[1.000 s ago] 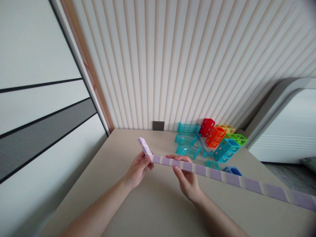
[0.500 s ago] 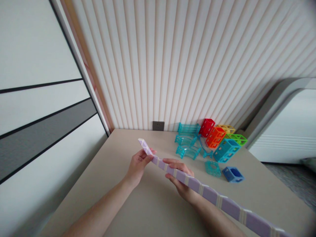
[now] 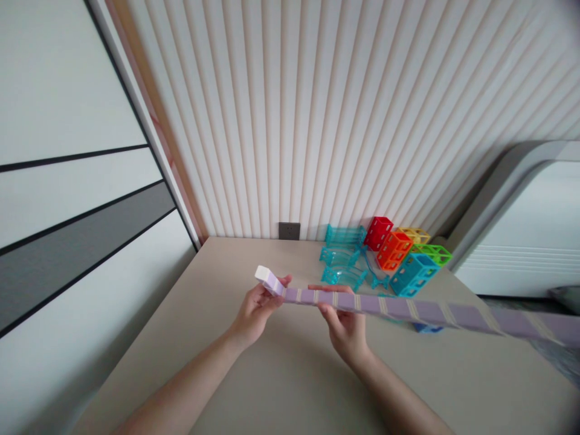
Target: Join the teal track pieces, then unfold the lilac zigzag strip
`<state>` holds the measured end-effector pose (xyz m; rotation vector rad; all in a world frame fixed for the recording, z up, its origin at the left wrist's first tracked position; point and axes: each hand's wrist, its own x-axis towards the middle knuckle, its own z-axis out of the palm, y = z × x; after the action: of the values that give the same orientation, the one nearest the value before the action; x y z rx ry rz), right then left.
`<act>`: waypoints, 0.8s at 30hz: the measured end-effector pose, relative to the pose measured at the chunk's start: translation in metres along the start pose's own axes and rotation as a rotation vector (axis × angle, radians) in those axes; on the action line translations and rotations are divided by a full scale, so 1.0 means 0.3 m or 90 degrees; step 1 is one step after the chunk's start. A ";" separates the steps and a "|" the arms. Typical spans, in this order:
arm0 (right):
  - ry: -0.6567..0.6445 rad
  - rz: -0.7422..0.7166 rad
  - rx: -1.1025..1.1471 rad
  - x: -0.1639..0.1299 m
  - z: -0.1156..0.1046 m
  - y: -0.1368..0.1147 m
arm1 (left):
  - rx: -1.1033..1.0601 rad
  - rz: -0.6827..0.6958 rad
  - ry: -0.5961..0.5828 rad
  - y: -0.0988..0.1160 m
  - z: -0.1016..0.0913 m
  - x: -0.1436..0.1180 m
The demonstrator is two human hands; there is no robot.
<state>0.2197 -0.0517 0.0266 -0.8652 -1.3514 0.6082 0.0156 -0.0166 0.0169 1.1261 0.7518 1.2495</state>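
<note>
A long lilac-and-white snake puzzle (image 3: 371, 303) stretches across the view and runs out at the right edge. Its left end is bent up and shows a white end face. My left hand (image 3: 254, 312) is closed around that bent end, thumb in front and fingers behind. Further along, my right hand (image 3: 348, 333) grips the straight part, with the thumb below and the fingers on the far side. The puzzle is held above the table (image 3: 226, 260), and its right part is smeared by motion.
Clear teal track pieces (image 3: 344, 277) lie at the back right. Beside them stand red (image 3: 379, 233), orange (image 3: 394, 250), yellow, green and blue block frames (image 3: 413, 275). A dark wall socket (image 3: 289, 231) sits at the table's back edge. The puzzle partly hides a darker blue block (image 3: 427, 328).
The puzzle's right part has swung up to lie nearly level. Its left end has turned, bringing the white face into view. My right hand has shifted slightly right and rotated, palm more upward.
</note>
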 end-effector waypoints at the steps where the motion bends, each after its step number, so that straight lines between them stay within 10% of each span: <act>1: 0.016 0.022 0.008 0.004 -0.001 0.002 | 0.003 0.001 -0.009 -0.005 -0.001 -0.002; 15: 0.093 0.186 0.078 0.050 0.006 -0.049 | 0.023 0.047 -0.168 0.007 -0.014 -0.017; 24: -0.081 -0.210 -0.109 -0.012 0.004 -0.022 | 0.015 0.003 0.085 -0.020 -0.005 0.022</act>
<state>0.2172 -0.0582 0.0301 -0.7257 -1.6375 0.2984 0.0177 -0.0095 0.0115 1.0719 0.8656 1.3331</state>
